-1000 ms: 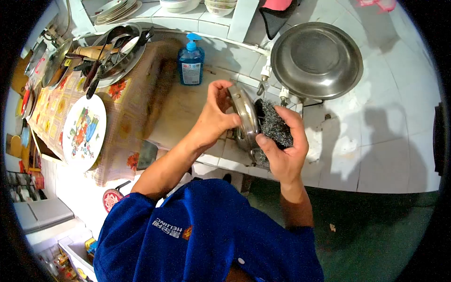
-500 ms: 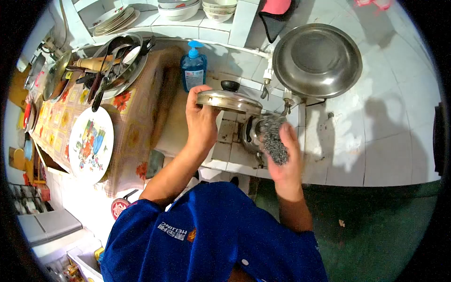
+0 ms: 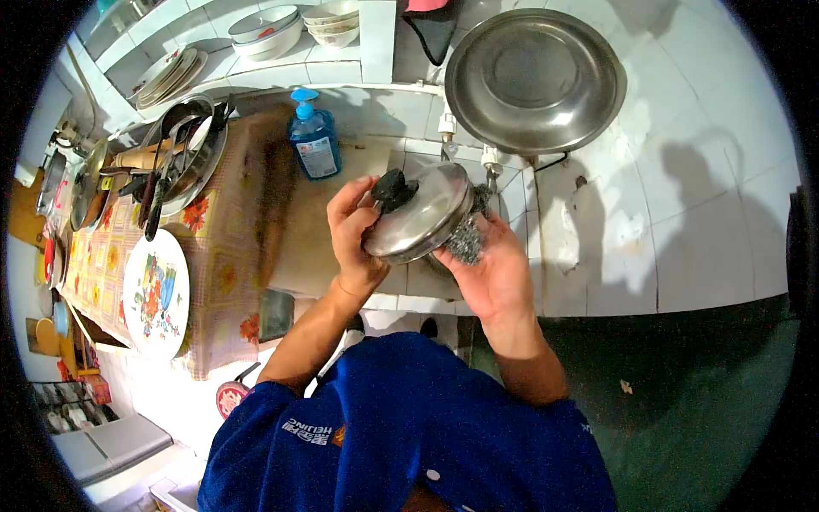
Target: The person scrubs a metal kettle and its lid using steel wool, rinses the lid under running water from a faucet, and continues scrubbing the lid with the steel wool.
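Observation:
My left hand [image 3: 351,230] grips a round steel lid [image 3: 422,215] by its left side, its black knob [image 3: 392,189] facing up and to the left. The lid is tilted over the sink area. A grey steel-wool scourer [image 3: 465,241] is in my right hand [image 3: 496,271], pressed against the lid's right rim and partly hidden by it. The steel pot seen earlier under the lid is mostly hidden now. Just behind my hands stand two taps, the left one [image 3: 447,128] and the right one [image 3: 490,162].
A blue soap bottle [image 3: 314,141] stands behind my left hand. A large metal basin [image 3: 536,81] lies at the back right. On the left, a patterned cloth [image 3: 223,247] lies under a floral plate [image 3: 156,294] and a bowl of utensils [image 3: 205,162]. Bowls [image 3: 266,38] sit on a shelf.
The lid has turned from nearly level to tilted, knob toward the left. The scourer has come up against its rim. The view has shifted, so the basin and bottle appear further left.

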The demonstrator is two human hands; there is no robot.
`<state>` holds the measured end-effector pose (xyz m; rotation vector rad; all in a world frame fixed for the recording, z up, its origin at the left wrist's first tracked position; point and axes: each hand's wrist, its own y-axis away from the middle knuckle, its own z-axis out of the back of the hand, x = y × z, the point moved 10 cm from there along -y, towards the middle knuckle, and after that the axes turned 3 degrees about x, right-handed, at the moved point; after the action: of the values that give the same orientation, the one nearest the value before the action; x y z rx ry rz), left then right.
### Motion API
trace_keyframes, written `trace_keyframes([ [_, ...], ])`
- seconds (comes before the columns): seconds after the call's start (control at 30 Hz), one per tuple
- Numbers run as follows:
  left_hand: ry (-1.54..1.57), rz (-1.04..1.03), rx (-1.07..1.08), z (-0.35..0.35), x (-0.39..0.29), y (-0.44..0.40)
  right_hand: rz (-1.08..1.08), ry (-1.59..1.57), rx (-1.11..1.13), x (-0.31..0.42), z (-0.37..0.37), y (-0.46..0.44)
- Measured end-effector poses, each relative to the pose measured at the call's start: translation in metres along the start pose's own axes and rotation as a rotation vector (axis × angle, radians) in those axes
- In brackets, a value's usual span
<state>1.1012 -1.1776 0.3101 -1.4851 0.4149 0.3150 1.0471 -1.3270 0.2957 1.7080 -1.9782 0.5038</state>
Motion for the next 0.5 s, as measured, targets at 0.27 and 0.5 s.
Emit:
trace_keyframes([
  [0.27,-0.041,0.072,0.279,-0.018,0.014,0.011,0.144,0.409,-0.061,0.013,-0.002,-0.007],
  [0.5,0.934,0.846,0.476,-0.059,0.039,0.044,0.155,0.528,0.085,0.026,0.009,-0.025],
])
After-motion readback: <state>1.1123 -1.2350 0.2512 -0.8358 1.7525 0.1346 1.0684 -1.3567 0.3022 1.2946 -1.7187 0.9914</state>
